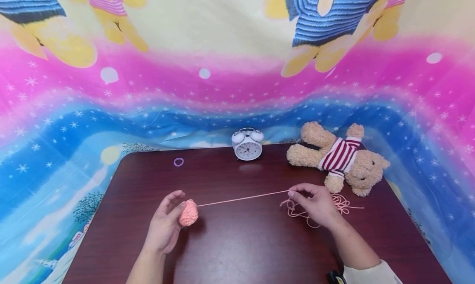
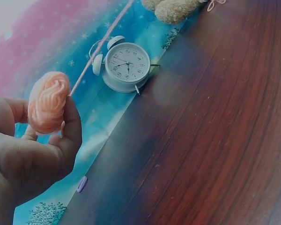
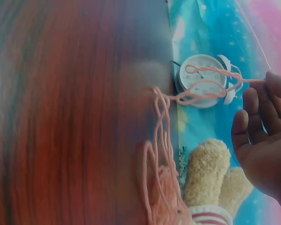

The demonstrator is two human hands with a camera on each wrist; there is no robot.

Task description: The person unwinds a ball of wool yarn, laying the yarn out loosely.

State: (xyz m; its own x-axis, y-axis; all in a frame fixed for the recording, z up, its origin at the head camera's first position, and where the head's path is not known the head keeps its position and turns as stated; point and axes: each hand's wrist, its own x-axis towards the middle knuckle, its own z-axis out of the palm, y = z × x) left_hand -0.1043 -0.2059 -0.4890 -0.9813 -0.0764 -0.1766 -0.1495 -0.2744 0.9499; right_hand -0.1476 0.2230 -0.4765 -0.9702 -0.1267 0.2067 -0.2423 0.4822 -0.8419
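My left hand [image 1: 165, 224] holds a small ball of peach yarn [image 1: 189, 213] between thumb and fingers, raised above the table. From the ball a taut strand [image 1: 241, 199] runs across to my right hand [image 1: 317, 203], whose thumb and forefinger pinch it. Below the right hand, loose yarn [image 1: 343, 204] lies in tangled loops on the table. The right wrist view shows twisted loops [image 3: 208, 91] hanging from the pinching fingers down to the heap. In the left wrist view the wound ball [image 2: 49, 103] sits between the thumb and fingertips.
A white twin-bell alarm clock [image 1: 248, 146] stands at the back middle of the brown table [image 1: 230, 247]. A teddy bear [image 1: 341, 158] in a striped shirt lies at the back right, close to the loose yarn. A purple ring-shaped band [image 1: 178, 162] lies at the back left.
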